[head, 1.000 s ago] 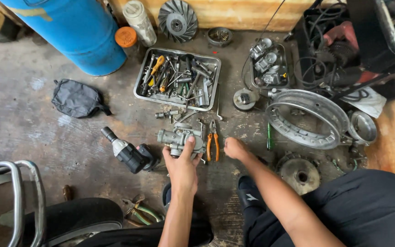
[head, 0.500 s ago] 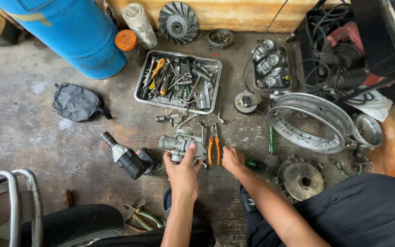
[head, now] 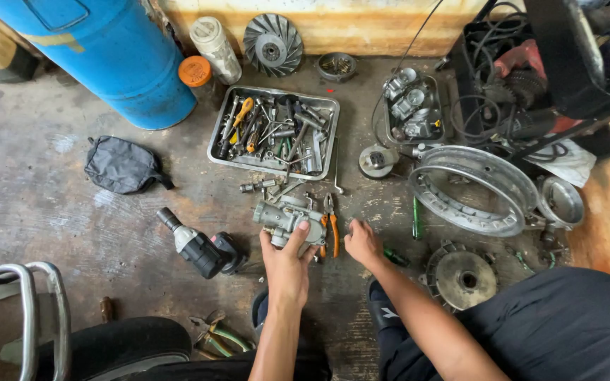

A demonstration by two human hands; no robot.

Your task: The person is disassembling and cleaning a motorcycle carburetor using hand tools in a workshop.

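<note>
One person sits on the concrete floor, two bare hands in view. The left hand has its fingers curled over the near side of one grey carburettor, which rests on the floor just below the near edge of the tray. The right hand lies on the floor just right of one pair of orange-handled pliers; its fingers are bent down and partly hidden, so I cannot tell whether they grip anything.

One metal tray holds a heap of spanners and screwdrivers, too tangled to count. One smaller tray to its right holds grey engine parts. One wheel rim lies right of the hands. One impact driver lies left of the left hand. One black pouch lies further left. One blue drum stands at the far left corner, with one orange-capped can beside it. A second pair of pliers, green-handled, lies near the person's knee.
</note>
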